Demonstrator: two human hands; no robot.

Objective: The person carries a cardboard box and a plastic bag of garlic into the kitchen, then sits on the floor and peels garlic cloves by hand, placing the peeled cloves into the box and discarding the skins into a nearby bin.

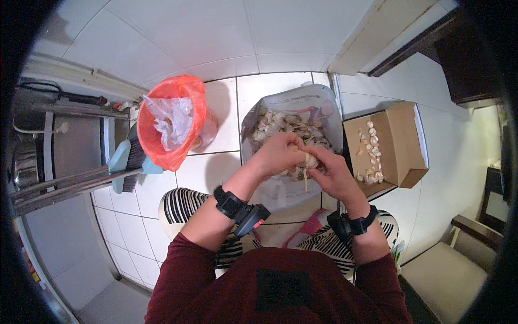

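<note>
My left hand (278, 155) and my right hand (335, 175) meet over a grey-white plastic bag (286, 197). Between them is a pale garlic bulb (311, 160) with a thin stem or strip hanging down. The right fingers are closed round the bulb. Pinched together, the left fingers press on its upper left side and partly cover it. Below the hands, the wide-mouthed bag holds a heap of garlic (280, 123) with loose papery skins. To the right, a cardboard box (406, 146) contains several garlic bulbs and cloves (373, 141) in a loose row.
An orange-red lined bin (209, 127) with crumpled white plastic stands on the tiled floor to the left. Beside it are a broom and blue dustpan (125, 162). A beige-seated chair (448, 275) is at the lower right. My striped knees flank the bag.
</note>
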